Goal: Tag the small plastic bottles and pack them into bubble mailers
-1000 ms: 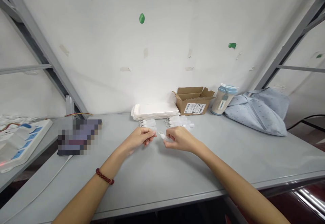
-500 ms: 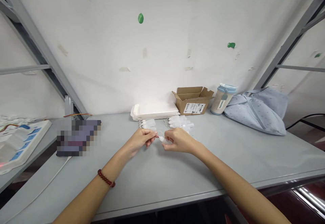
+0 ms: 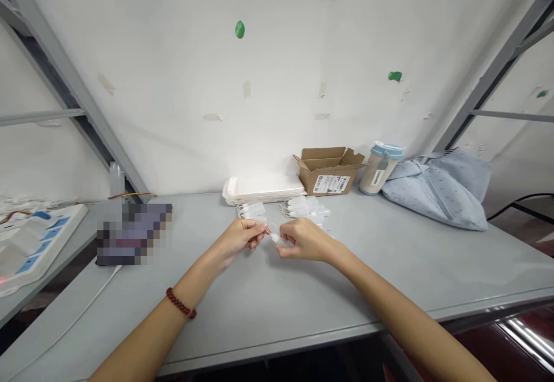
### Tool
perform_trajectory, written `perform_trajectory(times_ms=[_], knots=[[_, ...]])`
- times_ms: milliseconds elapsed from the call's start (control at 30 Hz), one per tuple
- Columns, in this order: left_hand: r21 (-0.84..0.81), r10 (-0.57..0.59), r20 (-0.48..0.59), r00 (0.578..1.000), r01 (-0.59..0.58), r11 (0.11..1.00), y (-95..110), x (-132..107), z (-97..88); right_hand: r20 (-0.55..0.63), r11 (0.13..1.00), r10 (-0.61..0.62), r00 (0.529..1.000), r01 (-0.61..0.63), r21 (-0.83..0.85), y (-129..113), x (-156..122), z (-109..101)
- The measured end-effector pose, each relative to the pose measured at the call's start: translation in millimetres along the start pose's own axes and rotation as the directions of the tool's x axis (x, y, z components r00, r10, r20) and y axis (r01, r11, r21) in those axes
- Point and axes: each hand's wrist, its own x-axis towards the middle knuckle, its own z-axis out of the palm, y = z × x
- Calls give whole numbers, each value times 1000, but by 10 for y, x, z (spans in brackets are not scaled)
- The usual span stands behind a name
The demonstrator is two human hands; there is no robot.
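Note:
My right hand point(image 3: 303, 240) is closed around a small translucent white piece with a pale tip point(image 3: 274, 238), above the desk. My left hand point(image 3: 242, 240) pinches a thin reddish wire-like piece point(image 3: 268, 231) that reaches to this tip. A fine pale loop point(image 3: 273, 227) stands just above the tip. Behind my left hand lies a group of small translucent white pieces with loops point(image 3: 251, 210). A second group of similar pieces point(image 3: 300, 206) lies behind my right hand, which partly hides it.
Against the wall are a stack of white flat packs point(image 3: 268, 186), an open cardboard box point(image 3: 331, 177), a blue-lidded cup point(image 3: 380, 168) and a light blue fabric bag point(image 3: 437, 191). A blurred-out flat device point(image 3: 136, 235) with a white cable and a power strip point(image 3: 43, 243) are at left.
Both hands stay almost in place. The white piece's tip is tilted slightly differently between my fingers, and the view has shifted a little.

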Motion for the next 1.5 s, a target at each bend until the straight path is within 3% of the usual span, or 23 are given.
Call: perform_trajectory(times_ms=[333, 533, 767, 1100, 1333, 1500], knots=[[-18, 8, 3, 1000, -7, 1000, -13, -3, 17, 30, 1000, -8, 1000, 8, -1, -29, -1, -7], [56, 71, -10, 997, -70, 996, -36, 3, 17, 50, 1000, -21, 999, 21, -8, -34, -5, -6], [170, 87, -56, 995, -76, 982, 1, -12, 58, 67, 1000, -28, 997, 29, -11, -41, -5, 15], [208, 61, -54, 997, -49, 977, -29, -10, 107, 98, 1000, -25, 995, 24, 10, 11, 33, 12], [145, 179, -220, 959, -149, 978, 55, -44, 72, -80, 997, 34, 996, -28, 67, 71, 34, -93], [80, 178, -264, 948, -163, 983, 42, -42, 30, -52, 989, 111, 993, -105, 101, 108, 29, -107]])
